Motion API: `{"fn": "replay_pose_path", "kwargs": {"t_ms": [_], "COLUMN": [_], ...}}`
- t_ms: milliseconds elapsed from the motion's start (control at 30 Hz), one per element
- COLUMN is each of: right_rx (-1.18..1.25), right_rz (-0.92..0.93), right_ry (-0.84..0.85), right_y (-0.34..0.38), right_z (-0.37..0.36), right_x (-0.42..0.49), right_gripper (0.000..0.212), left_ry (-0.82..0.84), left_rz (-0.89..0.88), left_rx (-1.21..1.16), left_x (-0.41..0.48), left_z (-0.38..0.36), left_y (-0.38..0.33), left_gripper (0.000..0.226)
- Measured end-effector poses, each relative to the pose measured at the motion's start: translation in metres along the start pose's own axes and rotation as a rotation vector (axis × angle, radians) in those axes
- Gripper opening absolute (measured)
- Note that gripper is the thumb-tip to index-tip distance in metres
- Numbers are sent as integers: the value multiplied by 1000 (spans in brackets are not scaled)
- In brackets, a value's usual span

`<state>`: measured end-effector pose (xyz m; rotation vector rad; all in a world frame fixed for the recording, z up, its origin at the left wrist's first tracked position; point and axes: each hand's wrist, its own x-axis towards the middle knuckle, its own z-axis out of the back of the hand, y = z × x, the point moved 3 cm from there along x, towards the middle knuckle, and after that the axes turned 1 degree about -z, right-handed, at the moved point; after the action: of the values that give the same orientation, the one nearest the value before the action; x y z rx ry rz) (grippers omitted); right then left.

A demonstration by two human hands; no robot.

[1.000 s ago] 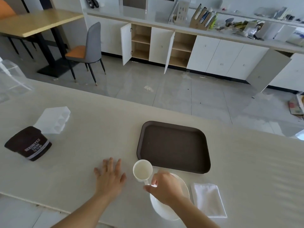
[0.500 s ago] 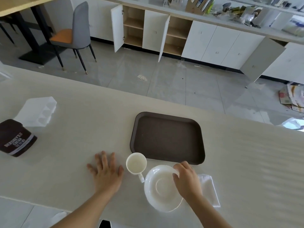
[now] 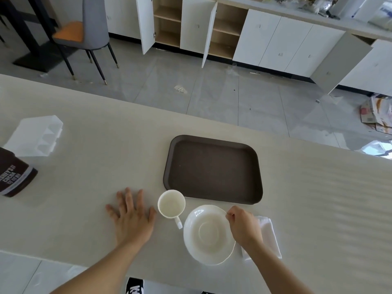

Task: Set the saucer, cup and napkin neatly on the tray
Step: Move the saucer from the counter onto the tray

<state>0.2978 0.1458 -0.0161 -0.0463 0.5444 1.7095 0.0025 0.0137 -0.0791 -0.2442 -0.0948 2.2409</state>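
White saucer [image 3: 209, 234] lay on counter [image 3: 318, 198], just short of tray's near edge, right rim pinched by right hand [image 3: 244, 228]; fingers [image 3: 230, 215] curled narrow on that rim, thumb side hidden so full grip hard to tell. Half a second earlier same hand draped over saucer's upper right edge; a second earlier hovered at cup handle above saucer, so shifted right and off the cup. Saucer looked flat, not lifted as far as could be seen

White cup [image 3: 171, 203] stood upright, empty, just left of saucer, handle [image 3: 178, 222] pointing toward person and nearly touching saucer rim; near corner of tray close behind it. Same spot as before, released

Brown tray [image 3: 213, 169] sat bare beyond cup and saucer, unchanged relative to them. White napkin [image 3: 270, 236] lay folded right of saucer, partly under right wrist, more covered than one second ago

Left hand [image 3: 132, 217] pressed flat on counter left of cup, fingers spread wide, holding nothing, thumb close to cup wall but apart; same pose across all three frames

Further left: brown cocoa container [image 3: 14, 175] lying on its side at frame edge, clear plastic box [image 3: 36, 135] behind it. Both slid leftward in view versus earlier, camera tilted down more; chair [image 3: 84, 32] and open cabinets [image 3: 191, 24] pushed toward top
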Motion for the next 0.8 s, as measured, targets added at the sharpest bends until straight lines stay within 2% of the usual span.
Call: {"fn": "replay_pose_path", "kwargs": {"t_ms": [400, 800], "right_rx": [112, 240], "right_rz": [19, 29], "right_ry": [4, -136], "right_y": [-5, 2], "right_z": [3, 42], "right_x": [2, 43], "right_gripper": [23, 18], "left_ry": [-52, -89], "left_rz": [-7, 2], "left_rx": [-14, -34], "left_x": [1, 0], "left_z": [-4, -3], "left_y": [2, 2], "left_gripper": [72, 66]}}
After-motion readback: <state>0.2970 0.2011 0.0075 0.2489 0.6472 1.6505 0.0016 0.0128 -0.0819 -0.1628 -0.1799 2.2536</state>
